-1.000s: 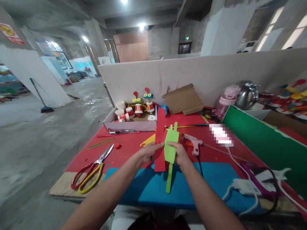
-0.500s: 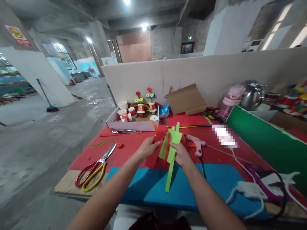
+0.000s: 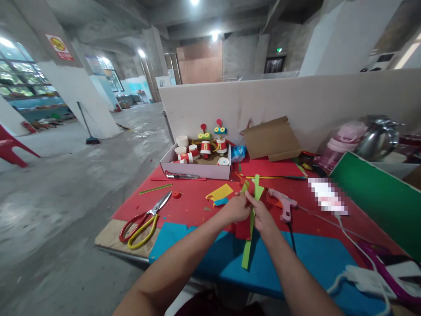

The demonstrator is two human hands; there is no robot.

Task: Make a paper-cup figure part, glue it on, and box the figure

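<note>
My left hand (image 3: 237,208) and my right hand (image 3: 262,216) are close together above the table, fingertips almost meeting. Between them stand light-green paper strips (image 3: 247,253), the longest one hanging down over the blue sheet. My right hand pinches these strips. My left hand is closed at a bundle of paper, with a yellow-green piece (image 3: 245,186) sticking up past its fingers. A red paper piece (image 3: 242,230) hangs below the hands. Left of the hands lie a yellow paper piece (image 3: 221,192) and a small blue scrap (image 3: 221,202). My fingers hide where the papers meet.
Large scissors (image 3: 148,219) lie open at the left. A pink glue gun (image 3: 283,202) with its cord is right of my hands. Behind stands a box (image 3: 197,171) with paper cups and cup figures. A green board (image 3: 375,202) and a white power strip (image 3: 368,281) are at the right.
My left hand has moved in towards my right hand, taking the red paper's upper part out of sight. Yellow and blue paper pieces now show on the table. The view has swung left.
</note>
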